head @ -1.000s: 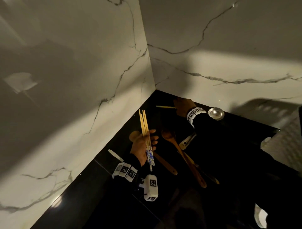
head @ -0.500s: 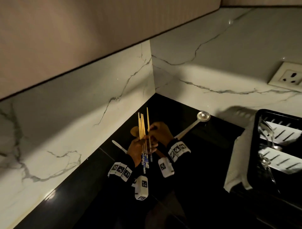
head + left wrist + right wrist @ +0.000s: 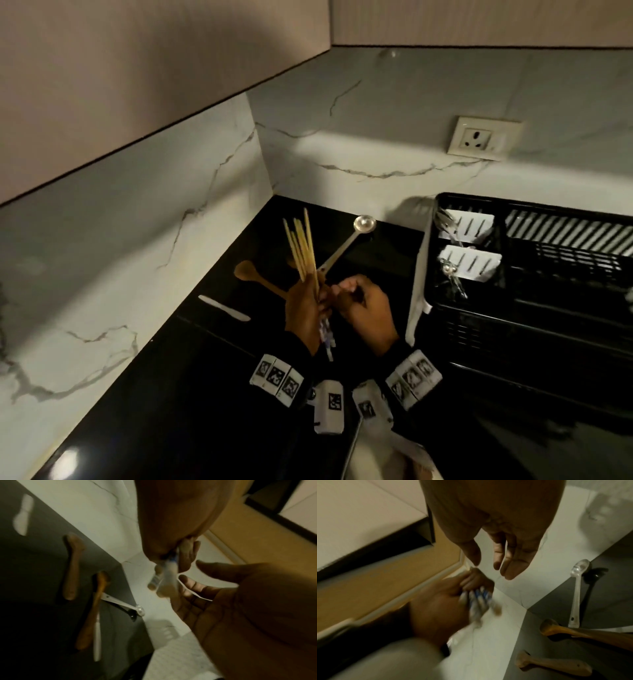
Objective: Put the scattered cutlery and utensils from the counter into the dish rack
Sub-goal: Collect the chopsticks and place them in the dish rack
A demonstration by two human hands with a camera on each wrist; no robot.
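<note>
My left hand grips a bundle of several wooden chopsticks, held upright above the black counter. Their blue-and-white ends stick out below the fist. My right hand hovers right beside it, palm towards the bundle and fingers relaxed, holding nothing. On the counter lie a metal spoon, two wooden spoons and a white flat utensil. The black dish rack stands to the right.
A white cloth hangs over the rack's left edge. Metal cutlery sits in the rack's left compartments. Marble walls meet in a corner behind the counter, with a wall socket above the rack. A thin white utensil lies by one wooden spoon.
My right hand brought a chopstick from the back of the counter to the left hand's bundle and has let go of it. The view has swung right, and the dish rack now shows.
</note>
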